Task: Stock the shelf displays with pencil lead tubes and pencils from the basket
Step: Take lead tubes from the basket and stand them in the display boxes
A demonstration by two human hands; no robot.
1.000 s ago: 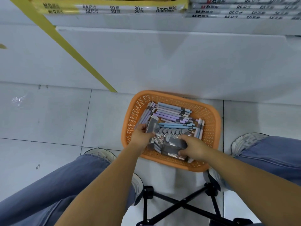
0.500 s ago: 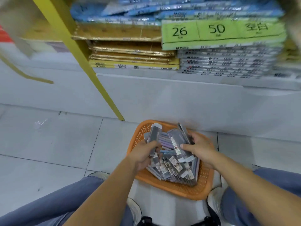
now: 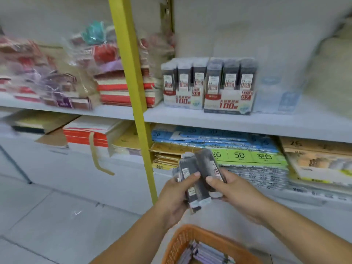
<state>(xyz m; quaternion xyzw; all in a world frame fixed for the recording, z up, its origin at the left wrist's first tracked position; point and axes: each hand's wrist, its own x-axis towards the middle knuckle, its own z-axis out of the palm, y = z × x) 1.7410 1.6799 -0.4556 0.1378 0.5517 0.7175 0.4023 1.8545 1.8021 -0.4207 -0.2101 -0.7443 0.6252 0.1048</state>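
My left hand (image 3: 176, 199) grips a bundle of dark grey pencil lead tubes (image 3: 190, 178), thumb across their front. My right hand (image 3: 232, 191) grips more lead tubes (image 3: 208, 164) just beside them, tilted up to the left. Both bundles are raised in front of the lower shelf. The orange basket (image 3: 182, 242) sits below my hands at the bottom edge, with pastel pencils (image 3: 205, 254) inside. On the middle shelf (image 3: 228, 121) stand two display boxes (image 3: 209, 86) holding upright lead tubes, marked 0.5 and 0.7.
A yellow upright post (image 3: 133, 88) runs down just left of my hands. Wrapped notebooks (image 3: 57, 79) fill the shelf to the left. Stacks of paper pads (image 3: 257, 155) lie on the lower shelf. A pale blue display box (image 3: 276, 96) stands right of the lead displays.
Both hands have lifted out of the basket with lead tubes and come together higher up. My view has swung upward from the floor to the shelves.
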